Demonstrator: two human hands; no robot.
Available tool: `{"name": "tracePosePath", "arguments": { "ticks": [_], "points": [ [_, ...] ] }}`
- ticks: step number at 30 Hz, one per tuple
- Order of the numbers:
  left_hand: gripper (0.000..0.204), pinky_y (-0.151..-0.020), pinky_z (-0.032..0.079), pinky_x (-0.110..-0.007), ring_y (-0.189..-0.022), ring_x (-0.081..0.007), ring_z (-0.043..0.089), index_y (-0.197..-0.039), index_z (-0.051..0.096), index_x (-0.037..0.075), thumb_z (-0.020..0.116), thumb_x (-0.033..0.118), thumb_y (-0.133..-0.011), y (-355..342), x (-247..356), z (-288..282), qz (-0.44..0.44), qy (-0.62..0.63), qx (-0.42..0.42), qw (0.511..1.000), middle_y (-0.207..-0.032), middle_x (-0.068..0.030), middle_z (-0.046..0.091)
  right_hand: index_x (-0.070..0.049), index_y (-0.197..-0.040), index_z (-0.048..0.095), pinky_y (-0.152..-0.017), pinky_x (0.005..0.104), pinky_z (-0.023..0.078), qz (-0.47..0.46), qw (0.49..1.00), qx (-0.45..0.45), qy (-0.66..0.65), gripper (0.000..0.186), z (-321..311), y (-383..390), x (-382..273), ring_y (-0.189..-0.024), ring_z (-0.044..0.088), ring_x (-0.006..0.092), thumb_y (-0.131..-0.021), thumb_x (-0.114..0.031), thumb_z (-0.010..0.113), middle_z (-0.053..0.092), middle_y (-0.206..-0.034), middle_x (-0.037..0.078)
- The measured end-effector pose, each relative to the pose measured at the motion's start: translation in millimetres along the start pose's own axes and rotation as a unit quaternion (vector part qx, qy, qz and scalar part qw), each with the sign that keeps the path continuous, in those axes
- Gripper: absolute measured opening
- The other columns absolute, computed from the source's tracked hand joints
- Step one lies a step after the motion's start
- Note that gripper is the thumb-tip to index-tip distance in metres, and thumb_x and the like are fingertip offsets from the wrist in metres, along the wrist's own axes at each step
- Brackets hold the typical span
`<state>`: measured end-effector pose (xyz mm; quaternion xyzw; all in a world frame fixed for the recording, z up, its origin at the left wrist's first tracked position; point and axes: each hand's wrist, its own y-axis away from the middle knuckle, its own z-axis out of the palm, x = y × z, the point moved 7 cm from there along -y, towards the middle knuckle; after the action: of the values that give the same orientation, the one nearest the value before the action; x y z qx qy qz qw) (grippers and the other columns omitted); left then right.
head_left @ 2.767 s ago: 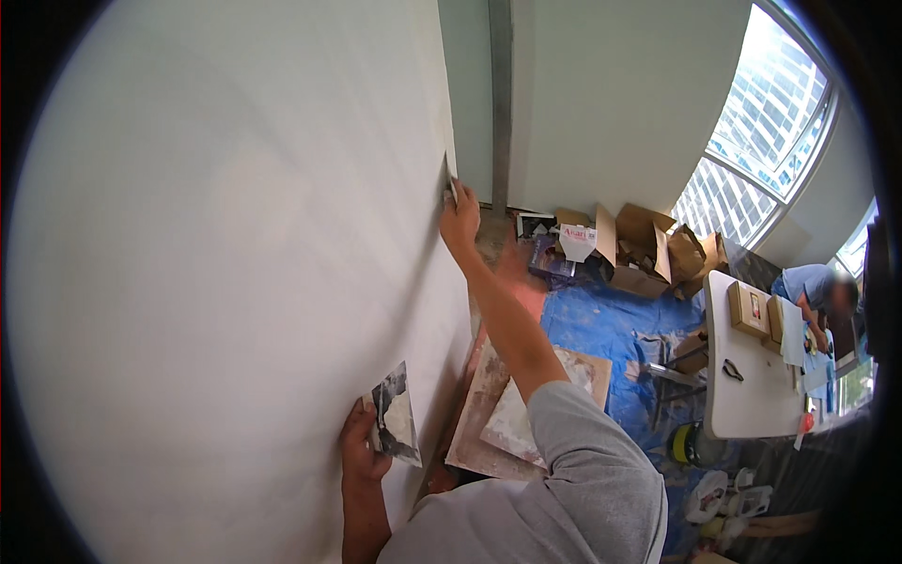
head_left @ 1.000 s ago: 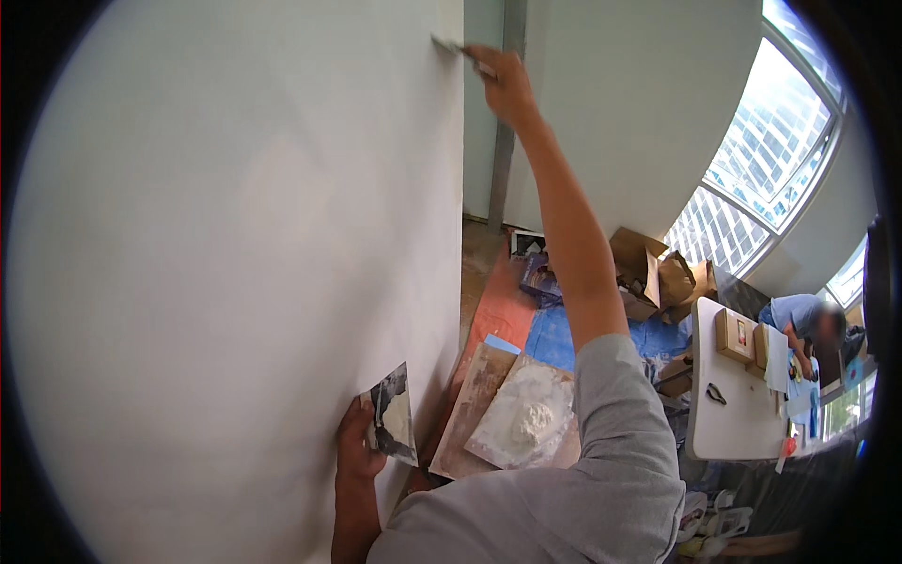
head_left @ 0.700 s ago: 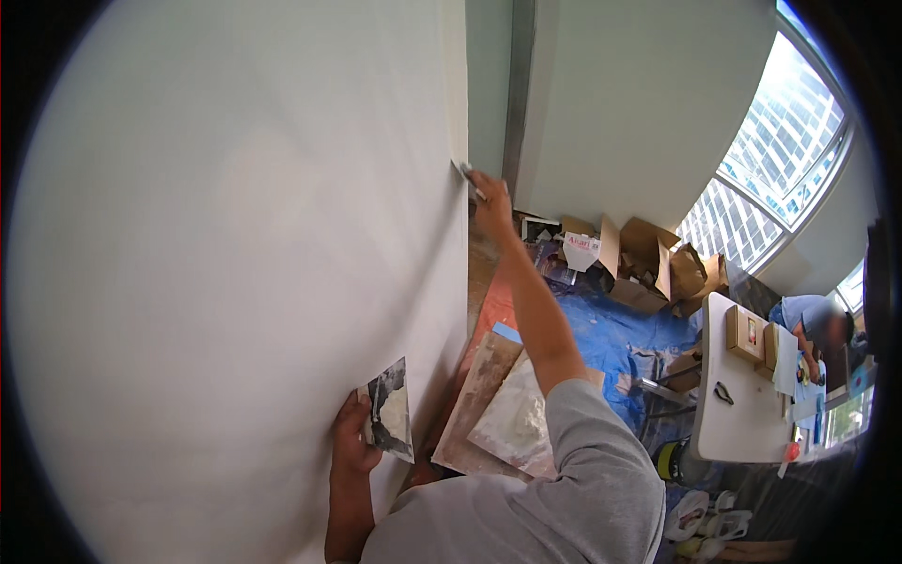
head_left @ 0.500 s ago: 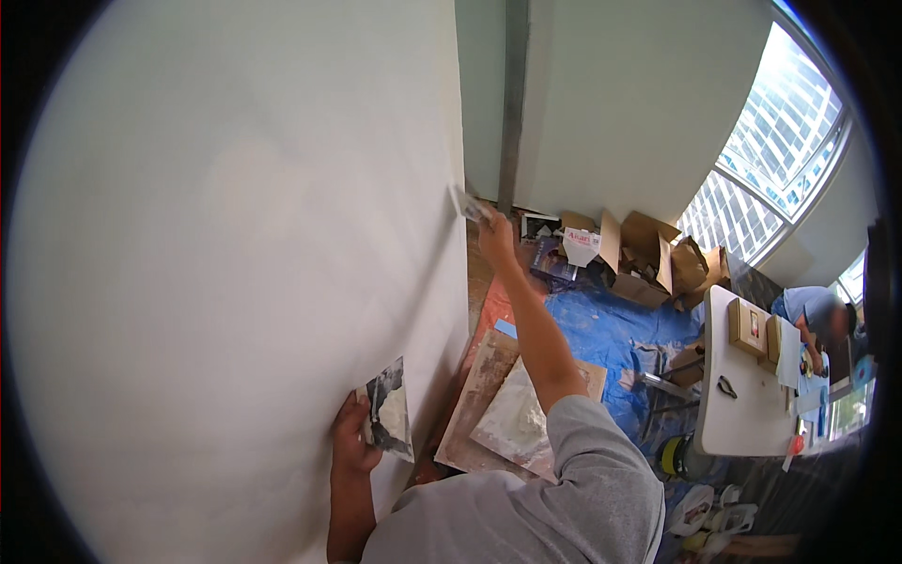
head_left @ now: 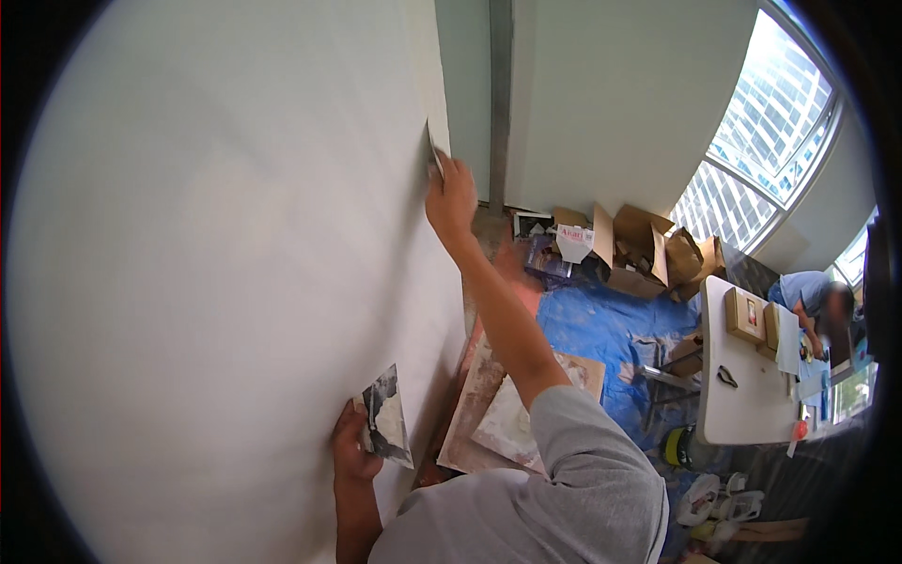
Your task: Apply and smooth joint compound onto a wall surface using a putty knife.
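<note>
Scraper blade [head_left: 431, 150]: gripped in right hand [head_left: 452, 195] fingers, long axis upright, flat on white wall [head_left: 216, 254]; left hand [head_left: 349, 446] clasps smeared plaster board [head_left: 386, 428] low down.

Right hand [head_left: 451, 193] raised, arm extended, fingers gripping; left hand [head_left: 349, 449] low, clenched
</note>
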<state>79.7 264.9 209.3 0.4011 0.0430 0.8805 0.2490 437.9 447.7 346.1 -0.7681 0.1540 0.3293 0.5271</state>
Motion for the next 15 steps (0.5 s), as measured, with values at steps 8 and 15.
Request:
{"name": "tracePosePath", "arguments": {
  "ticks": [8,15],
  "points": [
    [0.03,-0.094,0.054,-0.036,-0.105,-0.0203,0.068,-0.129,0.054,0.002,0.052,0.015,-0.102,-4.9,-5.5,4.2,-0.021,0.003,-0.025,0.999,-0.118,-0.0092,0.067,-0.005,-0.12,0.065,-0.074,0.0503,0.055,0.456,0.876,-0.151,-0.048,0.03,26.3,48.0,180.1,-0.099,0.067,0.034,-0.093,-0.018,0.061,0.069,-0.107,0.017],
    [0.028,-0.093,0.055,-0.036,-0.105,-0.0201,0.068,-0.128,0.055,0.003,0.053,0.016,-0.103,5.7,7.9,-15.1,0.008,0.015,-0.001,1.0,-0.116,-0.0087,0.069,0.0,-0.104,0.061,-0.061,0.0439,0.054,0.435,0.835,-0.136,-0.308,0.021,62.4,-53.2,67.5,-0.083,0.06,0.0267,-0.096,-0.019,0.059,0.059,-0.098,0.015]
  ]
}}
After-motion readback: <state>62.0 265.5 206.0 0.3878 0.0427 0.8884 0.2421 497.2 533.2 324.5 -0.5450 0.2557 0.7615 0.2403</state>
